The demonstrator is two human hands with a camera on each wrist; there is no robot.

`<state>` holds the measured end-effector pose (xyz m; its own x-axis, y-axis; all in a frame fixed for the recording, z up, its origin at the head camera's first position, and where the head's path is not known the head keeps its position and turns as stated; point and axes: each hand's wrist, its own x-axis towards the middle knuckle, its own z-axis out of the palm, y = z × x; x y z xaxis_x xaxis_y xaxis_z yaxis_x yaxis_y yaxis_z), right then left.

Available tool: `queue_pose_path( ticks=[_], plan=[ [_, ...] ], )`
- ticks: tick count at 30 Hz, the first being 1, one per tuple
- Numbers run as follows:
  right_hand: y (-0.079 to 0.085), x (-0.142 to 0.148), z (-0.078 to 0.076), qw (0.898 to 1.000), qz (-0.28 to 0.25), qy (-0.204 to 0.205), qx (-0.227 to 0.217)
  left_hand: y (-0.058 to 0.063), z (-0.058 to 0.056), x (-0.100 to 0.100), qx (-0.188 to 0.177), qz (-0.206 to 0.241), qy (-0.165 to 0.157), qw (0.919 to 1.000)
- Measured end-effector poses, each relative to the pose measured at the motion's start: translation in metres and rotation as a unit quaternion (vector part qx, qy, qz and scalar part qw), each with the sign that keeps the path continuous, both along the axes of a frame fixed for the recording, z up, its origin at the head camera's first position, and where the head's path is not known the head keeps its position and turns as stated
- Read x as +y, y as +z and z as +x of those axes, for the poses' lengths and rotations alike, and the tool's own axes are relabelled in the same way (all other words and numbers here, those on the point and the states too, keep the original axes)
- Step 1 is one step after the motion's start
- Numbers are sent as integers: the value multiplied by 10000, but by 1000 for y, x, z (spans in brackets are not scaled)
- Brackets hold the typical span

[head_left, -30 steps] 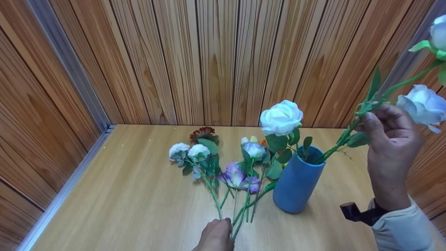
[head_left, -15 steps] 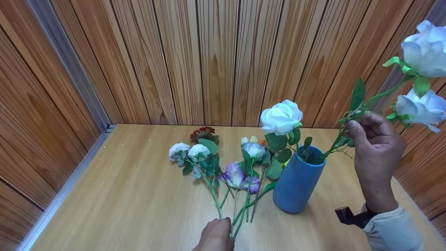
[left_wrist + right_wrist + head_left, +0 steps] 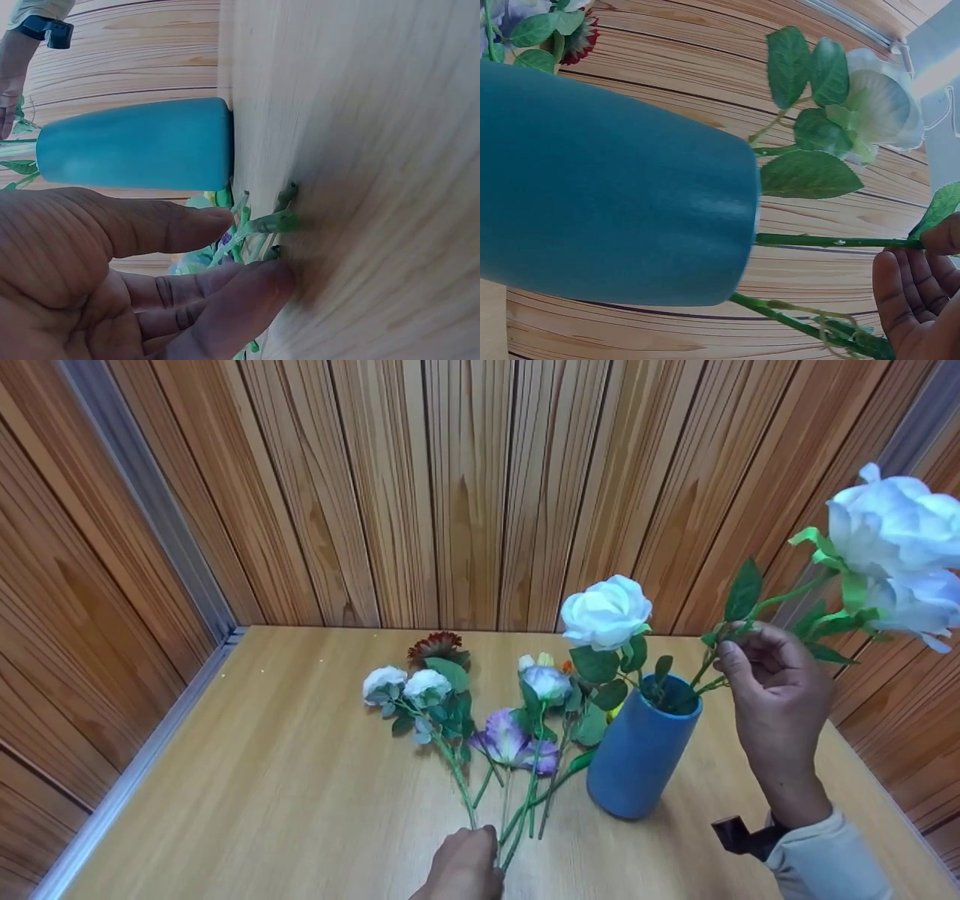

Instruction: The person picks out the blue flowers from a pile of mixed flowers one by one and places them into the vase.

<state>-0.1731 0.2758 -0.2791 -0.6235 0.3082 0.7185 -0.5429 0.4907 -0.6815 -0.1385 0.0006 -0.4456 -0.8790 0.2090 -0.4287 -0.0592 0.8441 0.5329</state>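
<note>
My right hand (image 3: 784, 697) pinches the green stem (image 3: 832, 241) of a white rose between thumb and fingers. That stem's lower end goes into the mouth of the blue vase (image 3: 639, 761). Large pale blue-white blooms (image 3: 892, 529) lean out to the right, one overlapping another. A white rose (image 3: 606, 613) with dark leaves stands in the vase's left side. On the tabletop, my left hand (image 3: 463, 864) is beside the cut ends of loose stems (image 3: 274, 223). In the left wrist view its thumb and fingers are apart, with stem ends showing beyond the gap.
Left of the vase lie a purple flower (image 3: 506, 737), a pale blue rose (image 3: 547, 684), small white roses (image 3: 428, 687) and a dark red flower (image 3: 435, 647). Wood-plank walls (image 3: 465, 495) stand behind the table (image 3: 300, 780) and at both sides.
My right hand has moved left and slightly down toward the vase with the stem. The large blooms have swung down and left with it. My left hand stays about where it was.
</note>
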Motion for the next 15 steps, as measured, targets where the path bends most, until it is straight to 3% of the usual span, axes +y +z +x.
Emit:
queue_pose_path(
  ticks=[6, 15],
  plan=[
    [-7, 2, 0, 9996, 74, -140, -254, 1, 0, -1, 156, -120, -121, 9997],
    [-19, 0, -1, 9980, 214, -396, -451, -1, 3, 0, 264, 29, -38, 9996]
  ],
)
